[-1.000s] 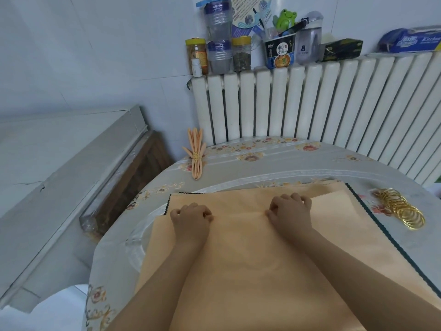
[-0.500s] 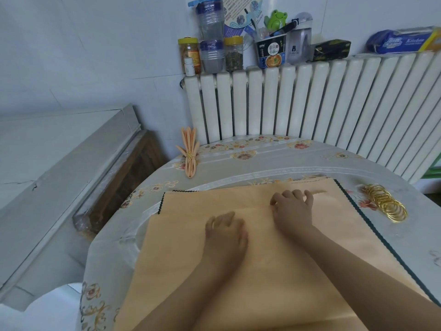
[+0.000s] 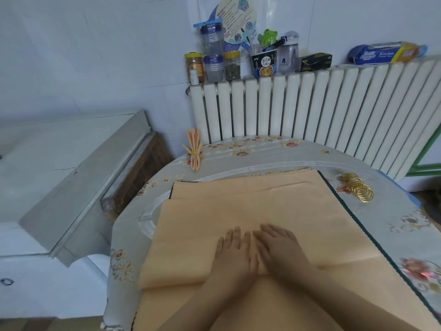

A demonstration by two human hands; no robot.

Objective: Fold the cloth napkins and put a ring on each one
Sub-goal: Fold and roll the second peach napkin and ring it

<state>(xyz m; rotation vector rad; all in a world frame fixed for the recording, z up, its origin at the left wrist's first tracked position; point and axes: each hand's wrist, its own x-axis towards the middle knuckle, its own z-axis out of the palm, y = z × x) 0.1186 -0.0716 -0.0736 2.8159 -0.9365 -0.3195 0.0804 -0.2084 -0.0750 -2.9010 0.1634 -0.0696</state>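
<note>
The folding is in hand, I'd say an early fold being pressed flat. Both hands lie released, fingers straight, side by side on the top napkin [image 3: 250,211]: the left hand [image 3: 235,253] and right hand [image 3: 278,247] touch near the fold at six o'clock on the surface [image 3: 393,223]. Next they would likely sweep outward along the crease, then take an edge for another fold.

The napkin is peach, smooth, doubled over, lying on what looks like a stack of the same cloth, though the layers are hard to count. The rings [image 3: 359,190], gold and bunched, wait at two o'clock, well apart. One finished napkin [image 3: 194,152] sits at eleven o'clock.
</note>
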